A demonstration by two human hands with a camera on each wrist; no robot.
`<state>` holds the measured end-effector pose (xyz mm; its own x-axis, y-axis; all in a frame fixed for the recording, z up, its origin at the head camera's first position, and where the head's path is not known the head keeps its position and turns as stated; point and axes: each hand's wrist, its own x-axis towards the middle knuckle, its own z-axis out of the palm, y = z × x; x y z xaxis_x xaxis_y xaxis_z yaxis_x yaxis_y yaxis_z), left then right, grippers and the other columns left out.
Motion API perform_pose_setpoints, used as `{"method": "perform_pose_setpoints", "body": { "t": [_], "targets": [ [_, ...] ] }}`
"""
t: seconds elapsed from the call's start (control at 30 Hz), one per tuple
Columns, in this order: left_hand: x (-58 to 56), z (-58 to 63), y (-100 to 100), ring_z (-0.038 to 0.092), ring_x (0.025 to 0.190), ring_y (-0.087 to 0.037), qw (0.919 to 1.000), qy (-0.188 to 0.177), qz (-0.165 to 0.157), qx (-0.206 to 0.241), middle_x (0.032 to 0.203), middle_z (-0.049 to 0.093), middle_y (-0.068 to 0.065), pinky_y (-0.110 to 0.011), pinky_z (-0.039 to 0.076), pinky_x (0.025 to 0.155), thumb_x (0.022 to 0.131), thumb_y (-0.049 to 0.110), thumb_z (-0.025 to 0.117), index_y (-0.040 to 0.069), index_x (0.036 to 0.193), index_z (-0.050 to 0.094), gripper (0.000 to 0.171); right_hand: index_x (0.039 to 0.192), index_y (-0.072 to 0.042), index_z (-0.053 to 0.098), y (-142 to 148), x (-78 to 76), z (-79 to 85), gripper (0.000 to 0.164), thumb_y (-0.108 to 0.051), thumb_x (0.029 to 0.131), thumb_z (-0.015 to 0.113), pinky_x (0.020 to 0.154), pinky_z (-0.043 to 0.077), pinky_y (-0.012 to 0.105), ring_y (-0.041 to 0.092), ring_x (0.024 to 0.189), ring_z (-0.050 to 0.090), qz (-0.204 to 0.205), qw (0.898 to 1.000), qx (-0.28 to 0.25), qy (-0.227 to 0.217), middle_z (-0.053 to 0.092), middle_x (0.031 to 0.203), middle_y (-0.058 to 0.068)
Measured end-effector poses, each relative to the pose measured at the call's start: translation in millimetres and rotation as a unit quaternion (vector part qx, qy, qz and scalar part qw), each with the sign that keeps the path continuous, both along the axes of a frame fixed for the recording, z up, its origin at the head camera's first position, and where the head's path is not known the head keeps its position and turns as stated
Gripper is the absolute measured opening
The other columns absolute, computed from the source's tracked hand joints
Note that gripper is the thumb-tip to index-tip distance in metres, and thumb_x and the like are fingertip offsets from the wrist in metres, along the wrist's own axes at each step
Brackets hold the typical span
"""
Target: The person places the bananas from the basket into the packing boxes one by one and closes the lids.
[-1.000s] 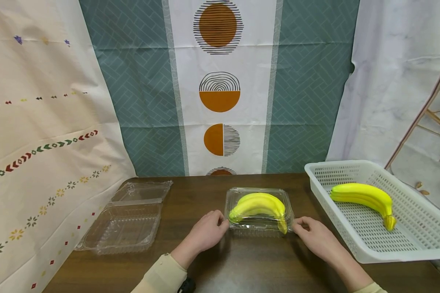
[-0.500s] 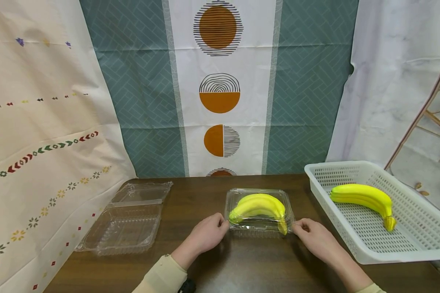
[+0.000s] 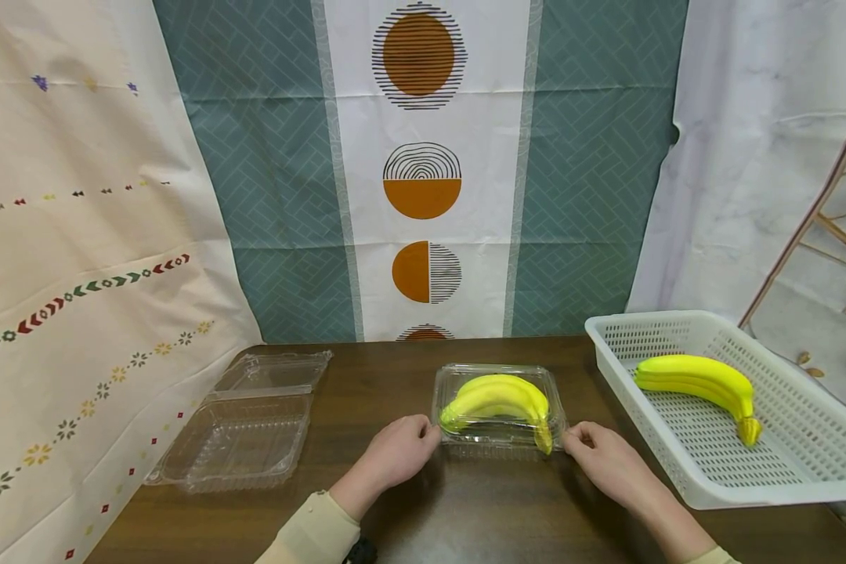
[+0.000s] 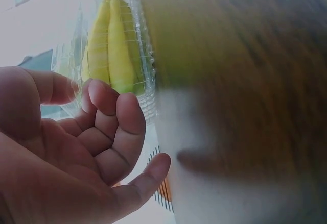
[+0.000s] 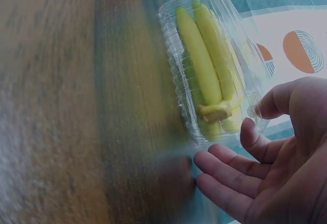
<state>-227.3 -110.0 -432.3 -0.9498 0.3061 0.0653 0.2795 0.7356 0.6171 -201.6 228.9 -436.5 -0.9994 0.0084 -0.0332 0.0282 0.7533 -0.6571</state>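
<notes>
A clear plastic clamshell container (image 3: 497, 448) with its lid down sits mid-table in the head view. Inside lies a bunch of bananas (image 3: 500, 395), yellow with greenish tips. My left hand (image 3: 403, 450) pinches the container's near left corner between thumb and index finger. At the near right corner, my right hand (image 3: 602, 454) pinches the rim the same way. The left wrist view shows the other fingers of the left hand (image 4: 97, 147) curled loosely below the rim. In the right wrist view, the lower fingers of the right hand (image 5: 271, 157) extend beneath the corner.
To the left stands a second clear clamshell container (image 3: 236, 442), its lid folded back. A white perforated basket (image 3: 729, 495) on the right holds another bunch of bananas (image 3: 698, 380). Patterned cloths hang behind and beside the brown table (image 3: 465, 517).
Both hands keep their pinch on the container's corners, and the container stays in place. The head view has tilted up very slightly.
</notes>
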Motion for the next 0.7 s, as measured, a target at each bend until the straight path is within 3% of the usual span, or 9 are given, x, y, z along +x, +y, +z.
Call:
{"method": "perform_pose_setpoints", "body": {
  "t": [0.23, 0.7],
  "targets": [
    [0.8, 0.0, 0.1, 0.041, 0.057, -0.016, 1.0000, 0.004, 0.003, -0.006, 0.067, 0.046, 0.001, -0.032, 0.034, 0.056, 0.109, 0.023, 0.060, 0.014, 0.073, 0.051, 0.038, 0.097, -0.014, 0.067, -1.4, 1.9, -0.2, 0.024, -0.033, 0.109, 0.061, 0.075, 0.043, 0.038, 0.018, 0.084, 0.055, 0.001, 1.000, -0.010, 0.005, 0.057, 0.083, 0.001],
    [-0.7, -1.5, 0.3, 0.040, 0.057, -0.015, 1.0000, 0.002, 0.004, 0.005, 0.067, 0.045, 0.002, -0.030, 0.033, 0.055, 0.107, 0.022, 0.062, 0.015, 0.073, 0.051, 0.037, 0.094, -0.014, 0.064, -2.1, 3.2, -2.1, 0.022, -0.030, 0.108, 0.062, 0.072, 0.043, 0.037, 0.018, 0.077, 0.054, 0.001, 1.000, -0.023, 0.009, 0.055, 0.079, 0.001]
  ]
}}
